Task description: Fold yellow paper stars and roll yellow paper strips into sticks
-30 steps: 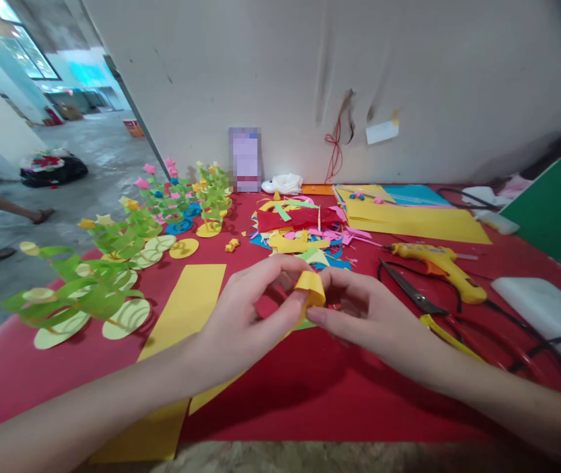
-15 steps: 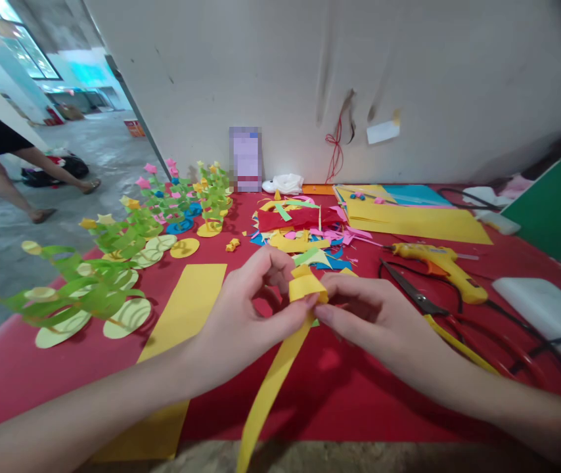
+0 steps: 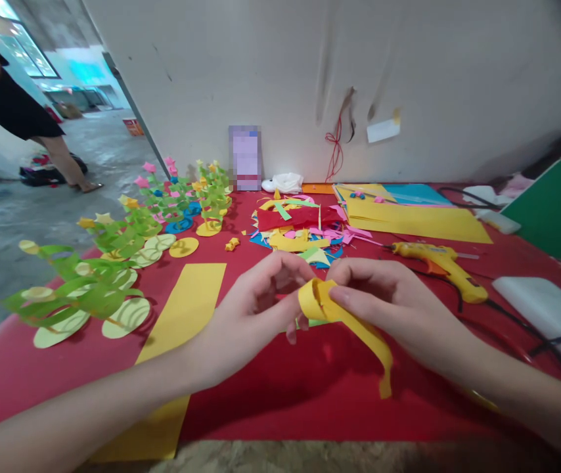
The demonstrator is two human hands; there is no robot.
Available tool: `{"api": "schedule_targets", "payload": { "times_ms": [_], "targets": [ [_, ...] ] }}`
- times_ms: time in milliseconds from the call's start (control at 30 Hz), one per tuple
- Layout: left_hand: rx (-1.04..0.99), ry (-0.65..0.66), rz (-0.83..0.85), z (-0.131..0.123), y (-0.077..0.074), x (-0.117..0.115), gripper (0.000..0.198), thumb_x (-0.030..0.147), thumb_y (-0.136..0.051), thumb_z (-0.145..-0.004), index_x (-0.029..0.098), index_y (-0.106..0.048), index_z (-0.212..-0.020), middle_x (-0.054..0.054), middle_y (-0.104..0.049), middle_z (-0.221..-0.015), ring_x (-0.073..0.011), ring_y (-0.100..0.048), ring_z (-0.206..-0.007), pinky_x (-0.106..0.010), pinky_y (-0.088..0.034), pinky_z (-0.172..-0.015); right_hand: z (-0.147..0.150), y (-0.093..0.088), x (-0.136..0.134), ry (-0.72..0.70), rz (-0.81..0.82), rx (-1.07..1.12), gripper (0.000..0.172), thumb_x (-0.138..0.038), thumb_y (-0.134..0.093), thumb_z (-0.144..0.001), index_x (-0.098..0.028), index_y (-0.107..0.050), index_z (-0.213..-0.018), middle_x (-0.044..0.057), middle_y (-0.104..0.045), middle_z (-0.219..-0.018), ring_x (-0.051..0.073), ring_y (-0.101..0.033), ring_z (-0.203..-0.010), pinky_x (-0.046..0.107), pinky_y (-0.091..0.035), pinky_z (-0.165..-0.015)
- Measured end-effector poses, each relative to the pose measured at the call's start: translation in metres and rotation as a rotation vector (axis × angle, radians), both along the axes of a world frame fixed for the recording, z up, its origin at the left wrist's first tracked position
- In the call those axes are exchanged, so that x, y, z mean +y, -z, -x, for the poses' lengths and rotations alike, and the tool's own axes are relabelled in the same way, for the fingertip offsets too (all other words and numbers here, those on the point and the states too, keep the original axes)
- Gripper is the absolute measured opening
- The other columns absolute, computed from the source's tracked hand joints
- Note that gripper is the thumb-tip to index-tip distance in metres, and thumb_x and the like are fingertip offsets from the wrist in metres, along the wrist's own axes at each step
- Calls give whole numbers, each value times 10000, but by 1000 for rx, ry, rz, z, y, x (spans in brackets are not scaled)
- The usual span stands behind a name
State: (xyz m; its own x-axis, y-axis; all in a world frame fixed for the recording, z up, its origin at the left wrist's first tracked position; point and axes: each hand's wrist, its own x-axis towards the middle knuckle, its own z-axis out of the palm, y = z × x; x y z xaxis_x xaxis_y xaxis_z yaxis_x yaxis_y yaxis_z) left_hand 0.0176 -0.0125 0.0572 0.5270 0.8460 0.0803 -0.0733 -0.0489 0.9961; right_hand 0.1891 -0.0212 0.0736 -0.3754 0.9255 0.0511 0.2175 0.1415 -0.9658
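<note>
Between my two hands is a yellow paper strip [image 3: 366, 332], looped at its left end, with its tail hanging down to the right. My right hand [image 3: 383, 295] pinches the strip beside the loop, thumb on top. My left hand [image 3: 265, 302] is closed at the loop's left side, its thumb and finger against the paper; some fingertips are hidden behind it. Beyond the hands lies a heap of coloured paper scraps [image 3: 300, 243]. A small yellow folded paper piece [image 3: 232, 244] rests left of the heap. Under my left forearm is a flat yellow paper sheet [image 3: 186, 309].
Green paper plants with star tops [image 3: 78, 282] stand along the left. A yellow glue gun [image 3: 441, 263] and a white block [image 3: 546, 315] lie at right with black cables. A phone [image 3: 246, 157] leans on the wall. Yellow paper [image 3: 418, 222] lies behind. A person [image 3: 14, 105] stands far left.
The strip's tail has swung from lower left to lower right, and the loop has turned. My right hand has risen slightly and covers most of the scissors. The person at left has moved rightward.
</note>
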Motion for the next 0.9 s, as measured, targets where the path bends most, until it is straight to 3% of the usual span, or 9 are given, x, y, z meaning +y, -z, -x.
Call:
{"api": "schedule_targets", "payload": {
  "times_ms": [200, 300, 400, 600, 800, 900],
  "targets": [
    [166, 76, -239, 7, 0, -1, 386, -4, -433, -771, 244, -463, -1065, 3, -539, -978, -104, -547, -869, -152, -471, -668, -2, -3, 2, -26, -43, -113, 184, -235, -530, -763, -175, -486, -594, -51, -443, -556, 54, -392, -490, 162, -320, -429],
    [278, 80, -396, 10, -2, 0, 458, 39, -504, -753, 255, -433, -1150, -7, -527, -1104, -140, -515, -990, -192, -447, -795, -6, -7, 4, -7, -39, -143, 172, -228, -557, -742, -176, -500, -587, -56, -451, -543, 54, -386, -477, 163, -306, -411],
    [327, 11, -453, 9, -3, 0, 457, 157, -612, -730, 274, -454, -1143, 12, -557, -1079, -134, -526, -959, -193, -435, -812, -9, -11, 5, -13, -35, -187, 137, -213, -598, -709, -178, -534, -593, -54, -488, -547, 59, -410, -490, 164, -324, -423],
    [239, -22, -291, 4, -3, 3, 196, 208, -592, -764, 246, -570, -954, 30, -611, -921, -93, -567, -791, -170, -467, -707, -14, -15, 6, -48, -135, -306, 110, -235, -611, -715, -181, -570, -628, -46, -564, -629, 61, -490, -560, 156, -372, -486],
    [150, -12, -67, 2, -5, 5, 112, 196, -625, -736, 215, -604, -844, 66, -592, -714, -18, -510, -572, -76, -413, -517, -16, -14, 9, -92, -193, -331, 102, -255, -597, -732, -187, -571, -660, -52, -552, -630, 51, -469, -525, 157, -359, -467],
    [134, -23, -15, 2, -5, 7, 97, 192, -641, -721, 219, -613, -811, 70, -611, -703, -21, -528, -595, -70, -424, -535, -17, -15, 8, -92, -201, -350, 111, -272, -584, -741, -187, -562, -674, -50, -547, -642, 50, -467, -530, 160, -363, -473]
  ]
}}
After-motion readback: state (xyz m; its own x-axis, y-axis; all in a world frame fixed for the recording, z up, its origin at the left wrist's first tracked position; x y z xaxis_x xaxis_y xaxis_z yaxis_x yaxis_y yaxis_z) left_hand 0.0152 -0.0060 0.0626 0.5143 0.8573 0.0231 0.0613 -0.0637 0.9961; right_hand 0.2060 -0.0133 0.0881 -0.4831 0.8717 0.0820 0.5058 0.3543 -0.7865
